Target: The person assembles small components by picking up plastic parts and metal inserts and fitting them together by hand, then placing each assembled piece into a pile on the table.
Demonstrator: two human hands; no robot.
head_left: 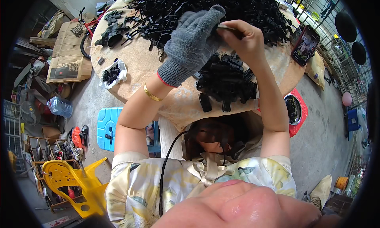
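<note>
So this looks like mid-assembly or sorting work on small black plastic parts: both hands are up over the round tabletop (138, 65), meeting just above a small heap of black plastic clips (225, 81) near its front edge. The left hand (190, 42) wears a grey knit glove and its fingers are curled in close around something dark. The bare right hand (243, 40) has its fingers pinched narrow on a thin, pale, flat piece (226, 27), maybe a blade or strip; it's too small to tell. The two hands touch right at that piece, so my read is that one part is being worked on, trimmed or fitted, while the glove steadies it. A much bigger pile of black parts (206, 8) covers the far side of the tabletop, and a phone (305, 45) lies to the right. For the next move, I'd guess it calls for a steady glove grip and a short, controlled stroke with the thin piece, away from the bare fingers.
</note>
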